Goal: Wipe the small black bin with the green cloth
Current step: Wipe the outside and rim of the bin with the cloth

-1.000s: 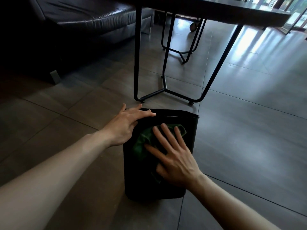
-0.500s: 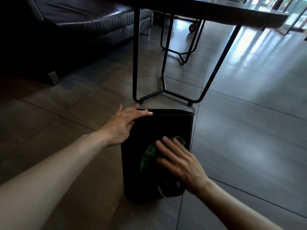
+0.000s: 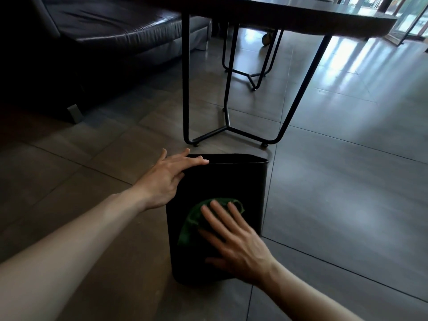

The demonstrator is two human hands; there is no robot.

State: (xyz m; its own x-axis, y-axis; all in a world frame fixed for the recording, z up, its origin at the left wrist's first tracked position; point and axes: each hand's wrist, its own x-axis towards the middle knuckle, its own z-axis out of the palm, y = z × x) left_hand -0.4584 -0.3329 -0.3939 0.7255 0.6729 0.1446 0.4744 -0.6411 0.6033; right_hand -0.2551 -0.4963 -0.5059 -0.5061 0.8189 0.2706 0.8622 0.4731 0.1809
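Bin location: the small black bin (image 3: 222, 181) stands upright on the tiled floor (image 3: 347, 205), just in front of the metal table legs (image 3: 228, 126).
Left hand: the left hand (image 3: 165, 179) rests on the near-left corner of the rim, fingers loosely curled over the edge, steadying rather than gripping hard.
Right hand: the right hand (image 3: 234, 242) lies flat with fingers spread, pressing the green cloth (image 3: 196, 221) against the bin's near wall, low down.
Risk, tipping: the bin looks light and tall for its footprint; a hard push on the wall could rock or slide it if the left hand eases off.
Risk, cloth: the cloth is only pinned under an open palm, not pinched; it could bunch or slip out on a fast stroke.
Risk, coverage: the far and side walls are out of view, so they could be missed.
Materials: bin smooth, matte, with rounded corners and a thin rim; cloth soft and crumpled; floor glossy tile with dark seams.
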